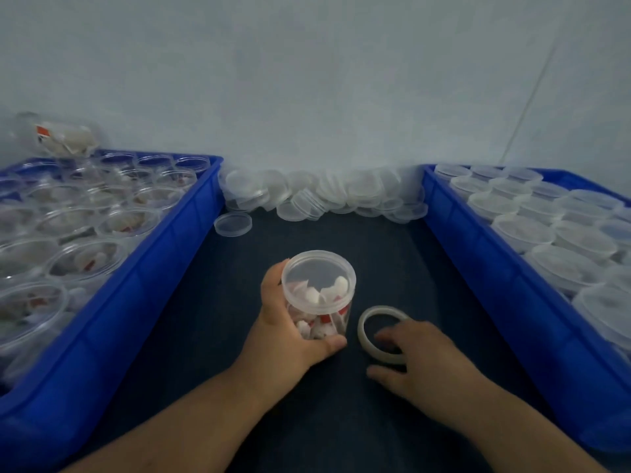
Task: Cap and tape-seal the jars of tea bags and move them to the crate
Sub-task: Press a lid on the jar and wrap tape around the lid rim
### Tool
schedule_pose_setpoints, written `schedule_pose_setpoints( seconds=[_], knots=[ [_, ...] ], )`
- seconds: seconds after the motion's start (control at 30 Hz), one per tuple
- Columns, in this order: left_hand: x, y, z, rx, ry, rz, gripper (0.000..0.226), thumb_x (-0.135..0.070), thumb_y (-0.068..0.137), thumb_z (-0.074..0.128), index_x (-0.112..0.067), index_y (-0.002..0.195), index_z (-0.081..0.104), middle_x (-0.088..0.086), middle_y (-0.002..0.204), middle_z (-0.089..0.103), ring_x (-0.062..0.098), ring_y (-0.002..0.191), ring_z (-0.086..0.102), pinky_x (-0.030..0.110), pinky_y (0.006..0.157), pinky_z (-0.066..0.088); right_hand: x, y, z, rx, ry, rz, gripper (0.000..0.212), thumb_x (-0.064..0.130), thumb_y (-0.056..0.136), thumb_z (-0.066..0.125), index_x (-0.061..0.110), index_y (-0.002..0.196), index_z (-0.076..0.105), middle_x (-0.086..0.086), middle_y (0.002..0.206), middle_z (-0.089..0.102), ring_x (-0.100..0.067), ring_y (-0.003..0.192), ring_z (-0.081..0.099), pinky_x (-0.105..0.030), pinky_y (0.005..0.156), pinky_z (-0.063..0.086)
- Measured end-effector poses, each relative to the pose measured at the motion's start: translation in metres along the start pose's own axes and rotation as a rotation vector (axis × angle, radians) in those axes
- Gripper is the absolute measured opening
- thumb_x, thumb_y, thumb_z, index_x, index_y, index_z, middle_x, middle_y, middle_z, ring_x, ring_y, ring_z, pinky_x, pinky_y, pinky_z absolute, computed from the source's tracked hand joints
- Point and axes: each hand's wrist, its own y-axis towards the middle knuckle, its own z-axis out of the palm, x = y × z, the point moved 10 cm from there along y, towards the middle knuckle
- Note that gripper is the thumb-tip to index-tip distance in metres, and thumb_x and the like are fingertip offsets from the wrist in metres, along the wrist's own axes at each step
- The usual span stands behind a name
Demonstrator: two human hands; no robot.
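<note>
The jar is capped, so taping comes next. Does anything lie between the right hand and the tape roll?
Nothing visible does. The fingers of the right hand reach over the near rim of the tape roll. The capped jar, held by the left hand, stands just left of the roll, not between them.

The left hand [290,326] gripped the jar [319,288] from its left side, thumb curled round the near base and fingers wrapped behind the wall. The left forearm ran up to the jar from the lower left. The right hand [423,356] lay palm down just right of the jar, fingers [386,337] over the near rim of the tape roll [362,331], thumb outside it. Blur hid whether it pinched the roll.
</note>
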Motion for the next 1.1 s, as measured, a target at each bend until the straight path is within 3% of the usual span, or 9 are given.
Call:
schedule_pose_setpoints(
  seconds=[0.13, 0.3, 0.4, 0.5, 0.63, 0.83, 0.97, 1.03, 1.1],
  knots=[
    [-0.001, -0.015, 0.004, 0.019, 0.0, -0.056, 0.121, -0.022, 0.06, 0.099, -0.084, 0.114, 0.01, -0.034, 0.136, 0.035, -0.024, 0.121, 0.041, -0.005, 0.088, 0.039, 0.012, -0.012, 0.001, -0.028, -0.173, -0.063, 0.023, 0.046, 0.096, 0.05, 0.035, 0.112, 0.062, 0.012, 0.106, 0.059, -0.01, 0.099, 0.055, -0.025, 0.08, 0.044],
    [-0.018, -0.026, -0.003, 0.043, 0.027, -0.144, 0.135, -0.031, 0.061, 0.097, -0.073, 0.132, -0.01, -0.021, 0.158, 0.025, -0.021, 0.13, 0.034, 0.004, 0.1, 0.032, -0.005, -0.052, -0.057, -0.421, 0.299, 0.056, 0.016, 0.041, 0.092, 0.058, 0.04, 0.076, 0.056, 0.014, 0.076, 0.058, 0.006, 0.076, 0.058, -0.014, 0.048, 0.039],
    [-0.071, -0.033, -0.025, -0.074, 0.219, 0.082, 0.123, -0.063, 0.062, 0.082, -0.074, 0.139, -0.014, -0.039, 0.156, 0.009, -0.022, 0.141, 0.006, 0.007, 0.105, 0.012, 0.019, -0.088, -0.093, -0.647, 0.325, -0.164, 0.006, 0.046, 0.087, 0.054, 0.047, 0.084, 0.049, 0.024, 0.091, 0.052, 0.003, 0.083, 0.056, -0.014, 0.05, 0.043],
    [-0.137, -0.045, -0.028, -0.128, 0.461, 0.452, 0.086, -0.071, 0.075, 0.065, -0.041, 0.15, 0.034, -0.033, 0.144, 0.033, -0.003, 0.148, 0.021, 0.019, 0.114, 0.019, 0.051, -0.107, -0.103, -0.672, 0.289, -0.348, 0.005, 0.04, 0.088, 0.058, 0.039, 0.092, 0.055, 0.024, 0.088, 0.05, 0.0, 0.079, 0.055, -0.015, 0.062, 0.047],
    [-0.169, -0.061, -0.026, -0.136, 0.458, 0.578, 0.056, -0.06, 0.078, 0.062, -0.027, 0.123, 0.071, -0.019, 0.114, 0.058, 0.0, 0.113, 0.051, 0.027, 0.096, 0.046, 0.066, -0.116, -0.105, -0.664, 0.299, -0.403, 0.011, 0.035, 0.089, 0.059, 0.031, 0.097, 0.065, 0.02, 0.091, 0.053, 0.0, 0.081, 0.054, -0.016, 0.076, 0.045],
    [-0.171, -0.071, -0.031, -0.197, 0.477, 0.631, 0.025, -0.04, 0.087, 0.065, -0.023, 0.097, 0.081, -0.011, 0.088, 0.071, 0.006, 0.088, 0.064, 0.036, 0.079, 0.057, 0.075, -0.117, -0.101, -0.61, 0.285, -0.366, 0.019, 0.042, 0.088, 0.055, 0.032, 0.097, 0.068, 0.022, 0.089, 0.052, 0.0, 0.083, 0.053, -0.011, 0.072, 0.045],
    [-0.174, -0.074, -0.024, -0.162, 0.602, 0.685, 0.023, -0.037, 0.089, 0.063, -0.022, 0.088, 0.08, -0.012, 0.085, 0.071, 0.009, 0.088, 0.065, 0.029, 0.086, 0.048, 0.073, -0.116, -0.102, -0.616, 0.225, -0.28, 0.02, 0.048, 0.086, 0.054, 0.035, 0.096, 0.066, 0.024, 0.084, 0.051, 0.001, 0.074, 0.055, -0.008, 0.056, 0.04],
    [-0.174, -0.078, -0.014, -0.105, 0.665, 0.735, 0.021, -0.034, 0.09, 0.062, -0.022, 0.085, 0.078, -0.011, 0.086, 0.071, 0.011, 0.091, 0.066, 0.025, 0.091, 0.043, 0.068, -0.109, -0.099, -0.557, 0.244, -0.209, 0.035, 0.055, 0.084, 0.048, 0.041, 0.116, 0.053, 0.025, 0.081, 0.052, 0.003, 0.076, 0.057, -0.013, 0.053, 0.043],
    [-0.175, -0.086, -0.004, -0.068, 0.683, 0.82, 0.02, -0.029, 0.09, 0.063, -0.018, 0.082, 0.077, -0.007, 0.087, 0.071, 0.014, 0.092, 0.067, 0.026, 0.092, 0.044, 0.062, -0.1, -0.092, -0.468, 0.274, -0.169, 0.063, 0.058, 0.083, 0.044, 0.053, 0.138, 0.014, 0.024, 0.086, 0.057, 0.003, 0.073, 0.059, -0.019, 0.06, 0.05]
  ],
)
